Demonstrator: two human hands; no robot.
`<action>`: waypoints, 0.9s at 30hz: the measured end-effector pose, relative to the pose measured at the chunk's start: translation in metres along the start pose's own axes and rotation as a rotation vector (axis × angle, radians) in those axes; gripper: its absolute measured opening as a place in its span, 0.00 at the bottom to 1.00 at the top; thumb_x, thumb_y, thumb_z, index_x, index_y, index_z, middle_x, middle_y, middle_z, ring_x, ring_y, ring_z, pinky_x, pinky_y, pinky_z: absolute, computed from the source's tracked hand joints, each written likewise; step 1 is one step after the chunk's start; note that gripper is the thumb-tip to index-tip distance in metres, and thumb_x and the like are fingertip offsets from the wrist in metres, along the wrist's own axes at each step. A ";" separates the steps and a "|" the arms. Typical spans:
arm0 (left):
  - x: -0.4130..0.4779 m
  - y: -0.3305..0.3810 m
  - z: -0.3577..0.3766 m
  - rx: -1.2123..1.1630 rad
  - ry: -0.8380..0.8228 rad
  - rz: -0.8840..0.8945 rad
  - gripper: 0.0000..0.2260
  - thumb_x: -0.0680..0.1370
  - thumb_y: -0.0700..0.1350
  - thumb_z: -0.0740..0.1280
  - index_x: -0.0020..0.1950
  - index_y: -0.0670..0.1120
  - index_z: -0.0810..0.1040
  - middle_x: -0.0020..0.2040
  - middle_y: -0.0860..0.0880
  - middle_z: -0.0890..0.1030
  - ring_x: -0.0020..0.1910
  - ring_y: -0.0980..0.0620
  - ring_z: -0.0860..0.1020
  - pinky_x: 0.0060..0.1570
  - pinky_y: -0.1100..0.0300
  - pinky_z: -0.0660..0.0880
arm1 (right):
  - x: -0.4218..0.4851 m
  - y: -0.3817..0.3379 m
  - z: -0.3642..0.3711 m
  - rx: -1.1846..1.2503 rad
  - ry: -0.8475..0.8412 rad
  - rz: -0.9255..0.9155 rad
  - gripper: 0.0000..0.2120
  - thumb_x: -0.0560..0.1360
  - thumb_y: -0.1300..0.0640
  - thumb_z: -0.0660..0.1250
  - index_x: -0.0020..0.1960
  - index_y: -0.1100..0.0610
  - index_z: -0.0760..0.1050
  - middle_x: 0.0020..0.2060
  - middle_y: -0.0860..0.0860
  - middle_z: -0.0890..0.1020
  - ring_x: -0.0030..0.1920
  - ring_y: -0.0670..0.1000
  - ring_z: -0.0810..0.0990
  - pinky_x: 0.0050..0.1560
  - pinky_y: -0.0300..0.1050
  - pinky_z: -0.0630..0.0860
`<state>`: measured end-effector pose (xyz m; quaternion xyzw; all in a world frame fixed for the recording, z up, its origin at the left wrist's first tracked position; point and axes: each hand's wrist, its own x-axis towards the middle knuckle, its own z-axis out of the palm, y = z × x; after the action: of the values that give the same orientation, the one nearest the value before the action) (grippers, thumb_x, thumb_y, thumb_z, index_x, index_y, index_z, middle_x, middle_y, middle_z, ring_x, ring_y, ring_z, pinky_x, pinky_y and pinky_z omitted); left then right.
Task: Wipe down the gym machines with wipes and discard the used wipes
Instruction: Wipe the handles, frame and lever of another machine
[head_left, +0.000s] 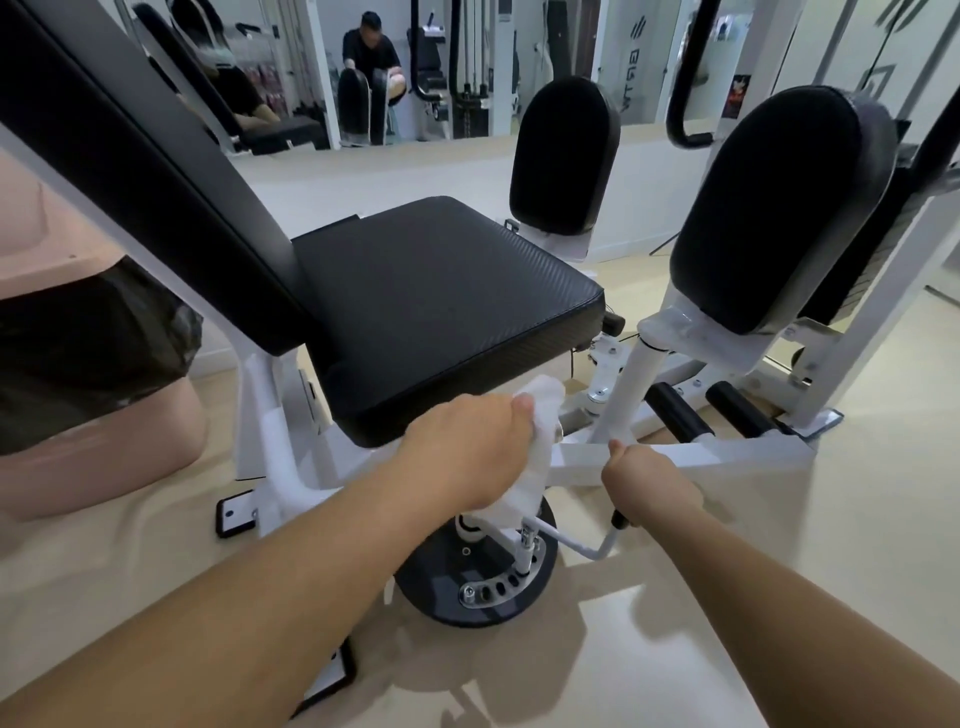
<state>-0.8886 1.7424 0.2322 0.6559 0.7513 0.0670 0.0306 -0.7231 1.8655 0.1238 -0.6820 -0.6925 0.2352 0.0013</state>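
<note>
A white gym machine fills the view, with a black seat (441, 301), a black backrest (130, 171) at the left and two black leg pads (563, 150) (774, 208). My left hand (467, 447) is shut on a crumpled white wipe (535, 452) and presses it against the white frame just under the seat's front edge. My right hand (649, 486) is closed around the black grip of a white adjustment lever (587, 545), beside the horizontal white frame bar (701, 457). A dark round selector disc (478, 577) lies below both hands.
A pink bin with a black bag liner (88, 353) stands at the left on the beige floor. A mirror (363, 67) on the far wall reflects a person and other machines. Black foot rollers (680, 410) sit low at the right, near the machine's base.
</note>
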 end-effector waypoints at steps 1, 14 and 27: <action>0.013 0.010 -0.002 -0.073 -0.072 -0.024 0.20 0.87 0.50 0.45 0.67 0.47 0.73 0.57 0.44 0.80 0.56 0.43 0.78 0.57 0.42 0.76 | 0.001 0.000 0.000 -0.010 0.007 -0.007 0.27 0.83 0.61 0.51 0.79 0.43 0.62 0.41 0.52 0.80 0.39 0.51 0.80 0.43 0.50 0.79; -0.066 -0.074 0.003 -0.036 0.033 0.001 0.20 0.84 0.59 0.42 0.47 0.54 0.70 0.38 0.53 0.76 0.37 0.56 0.77 0.41 0.56 0.77 | 0.010 0.001 0.002 -0.118 -0.034 0.033 0.14 0.80 0.63 0.60 0.64 0.55 0.73 0.43 0.54 0.81 0.42 0.55 0.82 0.43 0.51 0.78; -0.037 -0.018 0.012 -0.065 0.132 0.068 0.19 0.85 0.60 0.43 0.54 0.55 0.71 0.42 0.56 0.76 0.39 0.55 0.76 0.40 0.55 0.74 | 0.003 0.002 0.002 -0.006 -0.033 0.038 0.20 0.83 0.59 0.54 0.74 0.52 0.68 0.37 0.54 0.85 0.35 0.51 0.83 0.31 0.45 0.75</action>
<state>-0.8991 1.7039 0.2163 0.6737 0.7265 0.1354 0.0001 -0.7222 1.8676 0.1208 -0.6911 -0.6800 0.2443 -0.0164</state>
